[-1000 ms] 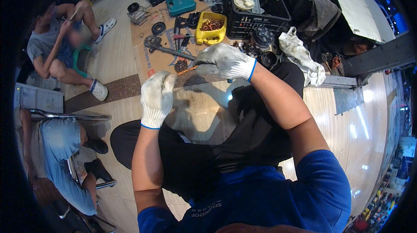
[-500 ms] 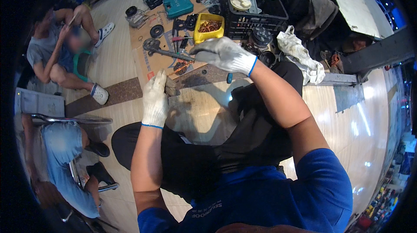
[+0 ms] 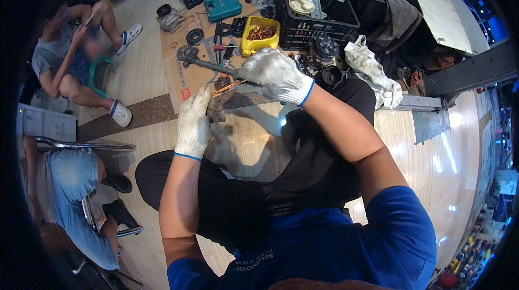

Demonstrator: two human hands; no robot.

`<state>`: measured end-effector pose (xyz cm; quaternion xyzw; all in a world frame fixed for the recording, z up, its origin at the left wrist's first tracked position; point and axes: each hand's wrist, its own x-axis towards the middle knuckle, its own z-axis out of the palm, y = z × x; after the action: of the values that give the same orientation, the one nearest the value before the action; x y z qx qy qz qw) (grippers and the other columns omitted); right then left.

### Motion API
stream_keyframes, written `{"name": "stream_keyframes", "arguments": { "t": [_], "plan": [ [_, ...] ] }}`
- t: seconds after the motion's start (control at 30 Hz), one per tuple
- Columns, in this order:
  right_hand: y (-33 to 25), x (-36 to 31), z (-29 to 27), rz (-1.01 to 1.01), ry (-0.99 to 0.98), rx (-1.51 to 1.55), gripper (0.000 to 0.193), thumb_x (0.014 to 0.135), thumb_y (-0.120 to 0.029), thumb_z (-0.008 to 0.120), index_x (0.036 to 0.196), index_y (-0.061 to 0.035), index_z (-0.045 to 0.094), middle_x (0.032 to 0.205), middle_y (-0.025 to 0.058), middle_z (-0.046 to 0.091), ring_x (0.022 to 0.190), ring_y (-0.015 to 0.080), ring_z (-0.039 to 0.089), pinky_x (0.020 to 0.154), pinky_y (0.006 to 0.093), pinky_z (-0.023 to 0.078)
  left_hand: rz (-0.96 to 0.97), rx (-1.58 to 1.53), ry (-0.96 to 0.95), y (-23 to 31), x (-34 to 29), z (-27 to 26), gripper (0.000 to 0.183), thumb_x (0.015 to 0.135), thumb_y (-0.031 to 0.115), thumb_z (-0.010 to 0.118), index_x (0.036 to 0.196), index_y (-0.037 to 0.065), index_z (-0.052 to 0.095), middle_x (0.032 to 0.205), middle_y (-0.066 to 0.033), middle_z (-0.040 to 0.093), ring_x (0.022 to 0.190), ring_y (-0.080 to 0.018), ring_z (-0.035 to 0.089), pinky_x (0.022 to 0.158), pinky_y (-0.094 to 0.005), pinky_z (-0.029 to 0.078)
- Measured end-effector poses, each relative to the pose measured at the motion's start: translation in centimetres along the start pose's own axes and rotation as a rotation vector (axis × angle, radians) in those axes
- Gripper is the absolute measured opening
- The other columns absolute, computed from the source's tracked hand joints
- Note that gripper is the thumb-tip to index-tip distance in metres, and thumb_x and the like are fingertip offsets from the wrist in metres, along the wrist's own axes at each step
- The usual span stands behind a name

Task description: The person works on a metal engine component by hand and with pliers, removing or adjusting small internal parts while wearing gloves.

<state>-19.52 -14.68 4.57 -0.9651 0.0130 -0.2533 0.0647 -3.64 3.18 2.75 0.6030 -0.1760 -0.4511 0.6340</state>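
My right hand (image 3: pixel 273 75), in a white work glove, grips the handle of a long dark metal wrench (image 3: pixel 203 64) that reaches left to a round head over the cardboard sheet (image 3: pixel 181 76). My left hand (image 3: pixel 194 122), also gloved, holds a small dark part (image 3: pixel 217 111) from which a thin copper-coloured strip (image 3: pixel 227 89) runs up to the right hand. Both hands are above the wooden floor, in front of my crossed legs in black trousers.
On the cardboard lie a yellow tub of small parts (image 3: pixel 260 34), a teal tool case (image 3: pixel 223 4), pulleys and hand tools. A black crate (image 3: pixel 313 17) stands behind, with a white rag (image 3: pixel 373 68) to its right. One person sits at far left (image 3: pixel 70 57), another at lower left (image 3: pixel 73 192).
Both hands have lifted slightly away from me; the left hand has moved up closer to the right hand, and the wrench has stayed in the right hand.
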Motion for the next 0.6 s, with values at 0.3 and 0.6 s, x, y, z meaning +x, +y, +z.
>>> {"name": "stream_keyframes", "arguments": {
  "t": [0.3, 0.6],
  "plan": [
    [-0.1, 0.0, 1.2, -0.064, -0.065, -0.077, 0.019, 0.066, -0.017, 0.069, 0.083, -0.0084, 0.064, 0.077, 0.0110, 0.064, 0.077, 0.0334, 0.066, 0.073, 0.0432, 0.053, -0.008, 0.044, 0.006, -0.5, 0.6, -1.2, 0.035, 0.102, 0.031, 0.059, 0.114, -0.001, 0.066, 0.094, -0.0089, 0.069, 0.084, -0.0203, 0.066, 0.073, -0.0330, 0.053],
    [0.8, -1.1, 1.3, 0.139, -0.125, 0.420, 0.030, 0.089, -0.033, 0.066, 0.090, -0.0032, 0.069, 0.086, 0.0201, 0.068, 0.082, 0.0395, 0.066, 0.072, 0.0458, 0.053, 0.695, 1.074, 0.098, 0.9, -0.2, -1.2, 0.034, 0.094, 0.026, 0.063, 0.110, -0.003, 0.069, 0.098, -0.0161, 0.072, 0.087, -0.0273, 0.068, 0.079, -0.0359, 0.052]
  ]
}}
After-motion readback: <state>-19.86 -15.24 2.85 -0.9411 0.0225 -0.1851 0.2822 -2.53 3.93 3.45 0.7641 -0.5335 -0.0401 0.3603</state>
